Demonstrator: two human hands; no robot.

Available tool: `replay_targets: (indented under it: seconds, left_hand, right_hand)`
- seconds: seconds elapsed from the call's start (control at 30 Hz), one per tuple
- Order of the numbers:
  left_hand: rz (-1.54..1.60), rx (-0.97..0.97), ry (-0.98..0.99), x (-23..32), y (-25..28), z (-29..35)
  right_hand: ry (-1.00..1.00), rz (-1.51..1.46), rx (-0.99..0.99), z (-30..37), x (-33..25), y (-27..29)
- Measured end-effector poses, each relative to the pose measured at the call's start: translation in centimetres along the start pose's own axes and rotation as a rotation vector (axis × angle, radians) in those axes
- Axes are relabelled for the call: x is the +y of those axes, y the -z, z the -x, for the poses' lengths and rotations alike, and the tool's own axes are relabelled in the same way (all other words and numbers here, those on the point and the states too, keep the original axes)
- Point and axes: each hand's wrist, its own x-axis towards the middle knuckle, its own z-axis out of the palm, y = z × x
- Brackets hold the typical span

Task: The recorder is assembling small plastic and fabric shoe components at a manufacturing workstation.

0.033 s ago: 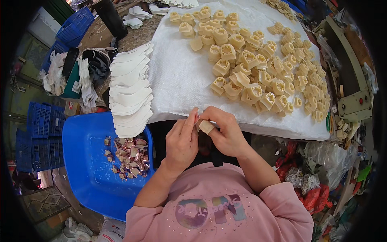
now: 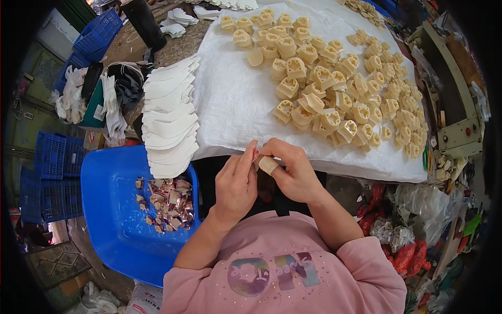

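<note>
Though partly bare, white sheet [image 2: 225, 115] amid clutter [image 2: 407, 251].

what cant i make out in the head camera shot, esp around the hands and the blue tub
All in the head view:
- Small reddish piece between the left hand and right hand: fingers cover most of it, hiding its shape and which hand grips it.
- Lower pieces in the shiny heap inside the blue tub: covered by upper ones.
- White sack: cut off by the lower edge.
</note>
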Motion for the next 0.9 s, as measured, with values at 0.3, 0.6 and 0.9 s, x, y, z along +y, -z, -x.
replay_targets:
  seconds: [0.3, 0.6, 0.9]
  left_hand:
    - [0.074, -0.027, 0.041, 0.1, 0.0, 0.3]
    - [0.76, -0.168, 0.473, -0.6, 0.2, -0.7]
    - [0.773, -0.062, 0.643, -1.3, -0.5, -0.6]
  right_hand:
    - [-0.245, -0.221, -0.104, 0.4, 1.3, 0.6]
    - [0.147, 0.13, -0.043, -0.4, 2.2, 0.3]
    - [0.189, 0.047, 0.005, -0.2, 3.3, -0.4]
